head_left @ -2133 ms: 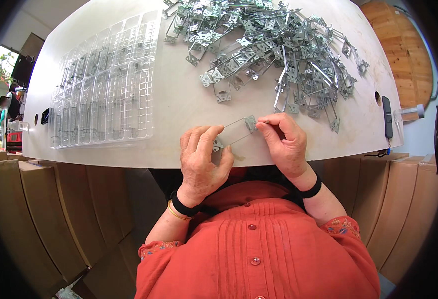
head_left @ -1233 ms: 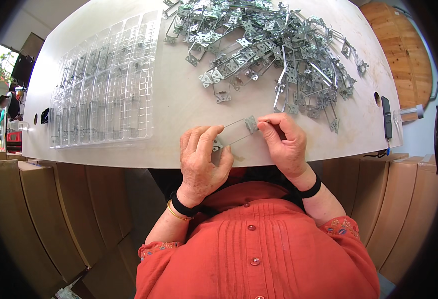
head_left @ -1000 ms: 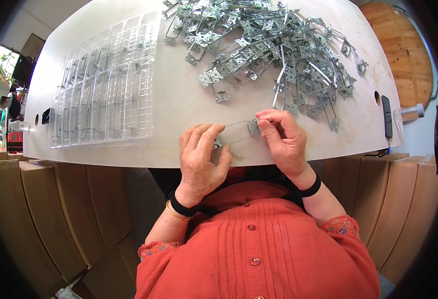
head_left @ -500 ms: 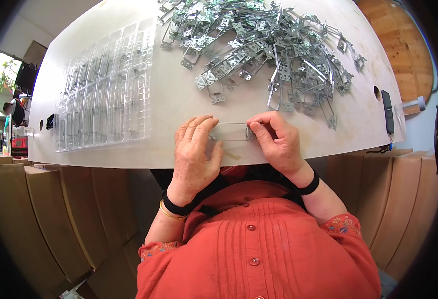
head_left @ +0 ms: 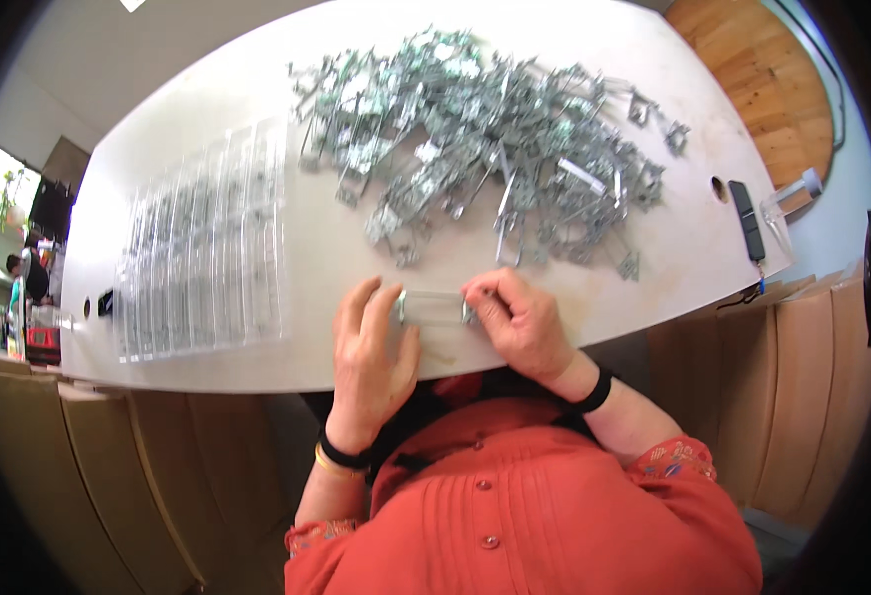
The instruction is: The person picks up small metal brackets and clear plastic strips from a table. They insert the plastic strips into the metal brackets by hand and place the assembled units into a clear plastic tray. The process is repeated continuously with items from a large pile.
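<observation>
A thin metal wire frame, with a small metal bracket at each end, lies level between my hands at the table's near side. My right hand pinches its right end between thumb and forefinger, the other fingers curled in. Around the left end, my left hand has the forefinger above and the thumb below, with the bracket between them; its other fingers stretch forward. How firmly the left fingers press is hard to see. Beyond my hands spreads a tangled heap of similar metal wire brackets.
Clear plastic trays with several long compartments lie on the left of the white table. A black flat device sits at the right edge, near a clear plastic part. Cardboard boxes stand below the table on both sides.
The view has tilted, so table, heap and hands appear lower and slightly left. More of the frame's left bracket shows beside my left forefinger. My right hand keeps its pinch.
</observation>
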### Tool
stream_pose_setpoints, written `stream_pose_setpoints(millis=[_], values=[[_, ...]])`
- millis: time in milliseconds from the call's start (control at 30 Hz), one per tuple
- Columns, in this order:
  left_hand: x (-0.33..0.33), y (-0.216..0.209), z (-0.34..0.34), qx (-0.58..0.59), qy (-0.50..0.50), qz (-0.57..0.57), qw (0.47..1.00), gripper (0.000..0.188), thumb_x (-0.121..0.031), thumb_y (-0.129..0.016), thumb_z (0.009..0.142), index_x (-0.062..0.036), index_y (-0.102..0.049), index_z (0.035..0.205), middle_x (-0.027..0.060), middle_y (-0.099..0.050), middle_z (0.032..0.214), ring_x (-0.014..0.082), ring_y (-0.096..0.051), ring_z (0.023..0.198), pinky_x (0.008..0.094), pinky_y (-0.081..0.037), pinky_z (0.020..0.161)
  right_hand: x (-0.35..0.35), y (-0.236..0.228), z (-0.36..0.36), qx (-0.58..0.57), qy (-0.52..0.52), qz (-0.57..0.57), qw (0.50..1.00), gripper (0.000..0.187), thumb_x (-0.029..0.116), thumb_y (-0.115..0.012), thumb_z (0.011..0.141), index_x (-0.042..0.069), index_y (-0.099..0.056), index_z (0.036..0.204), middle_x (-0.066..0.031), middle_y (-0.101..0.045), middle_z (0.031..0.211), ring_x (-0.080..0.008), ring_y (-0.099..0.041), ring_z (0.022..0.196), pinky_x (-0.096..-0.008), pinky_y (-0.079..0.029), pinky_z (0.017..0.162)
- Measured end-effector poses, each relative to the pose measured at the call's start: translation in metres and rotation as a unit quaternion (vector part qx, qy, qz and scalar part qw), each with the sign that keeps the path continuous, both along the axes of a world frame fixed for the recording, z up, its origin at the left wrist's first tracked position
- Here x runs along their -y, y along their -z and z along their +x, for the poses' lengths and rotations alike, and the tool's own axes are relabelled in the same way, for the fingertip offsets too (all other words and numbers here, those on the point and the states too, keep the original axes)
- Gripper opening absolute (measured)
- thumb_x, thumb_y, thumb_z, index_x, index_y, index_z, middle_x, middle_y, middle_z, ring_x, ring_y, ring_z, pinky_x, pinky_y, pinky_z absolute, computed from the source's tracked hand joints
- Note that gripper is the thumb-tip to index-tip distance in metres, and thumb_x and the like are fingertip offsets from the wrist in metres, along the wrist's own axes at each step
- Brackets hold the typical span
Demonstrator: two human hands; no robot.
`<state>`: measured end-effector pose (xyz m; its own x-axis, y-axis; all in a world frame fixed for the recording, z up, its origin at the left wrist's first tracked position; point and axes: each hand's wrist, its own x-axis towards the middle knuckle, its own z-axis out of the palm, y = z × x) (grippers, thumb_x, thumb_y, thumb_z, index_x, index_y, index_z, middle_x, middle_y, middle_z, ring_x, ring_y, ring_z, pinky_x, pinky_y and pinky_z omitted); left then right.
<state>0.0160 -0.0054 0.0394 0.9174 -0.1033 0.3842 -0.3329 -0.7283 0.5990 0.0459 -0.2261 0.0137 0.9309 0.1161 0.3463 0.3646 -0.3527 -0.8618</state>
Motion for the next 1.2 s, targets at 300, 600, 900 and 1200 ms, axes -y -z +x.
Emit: stream_pose_setpoints(millis=[300,600,900,1200], values=[[0.002,-0.143,-0.033,0.04,0.499,-0.38,0.778,0.018,-0.012,-0.063,0.098,0.0028,-0.072,0.102,0.019,-0.072,0.095,0.0376,-0.072,0.082,0.0432,-0.058,0.072,0.001,-0.006,-0.001,0.026,-0.016,-0.025,0.999,0.008,0.012,-0.074,0.103,0.007,-0.069,0.106,-0.0109,-0.07,0.083,-0.0245,-0.068,0.071,-0.0363,-0.053,0.065],[0.011,-0.169,-0.026,0.043,0.609,-0.371,0.7,0.027,-0.012,-0.057,0.104,0.0083,-0.073,0.098,0.0273,-0.072,0.1,0.0426,-0.074,0.085,0.0472,-0.059,0.068,0.006,-0.007,-0.003,0.018,-0.01,-0.023,1.0,0.008,0.011,-0.074,0.103,0.006,-0.069,0.106,-0.0107,-0.07,0.083,-0.025,-0.068,0.071,-0.0354,-0.052,0.065],[0.011,-0.159,-0.034,-0.045,0.698,-0.312,0.643,0.033,-0.016,-0.055,0.106,0.0146,-0.068,0.108,0.032,-0.071,0.113,0.0483,-0.073,0.097,0.0506,-0.06,0.076,0.01,-0.01,-0.003,-0.01,0.008,-0.044,0.999,0.007,0.011,-0.073,0.103,0.008,-0.068,0.106,-0.0115,-0.069,0.082,-0.0254,-0.068,0.068,-0.0365,-0.052,0.063],[-0.006,-0.163,-0.039,-0.045,0.733,-0.295,0.611,0.032,-0.014,-0.054,0.106,0.0123,-0.068,0.096,0.0294,-0.07,0.099,0.0423,-0.073,0.084,0.0486,-0.061,0.074,0.002,-0.006,-0.001,-0.006,-0.014,-0.023,1.0,0.011,0.011,-0.075,0.103,0.005,-0.067,0.107,-0.0102,-0.069,0.082,-0.0218,-0.065,0.064,-0.034,-0.05,0.061]])
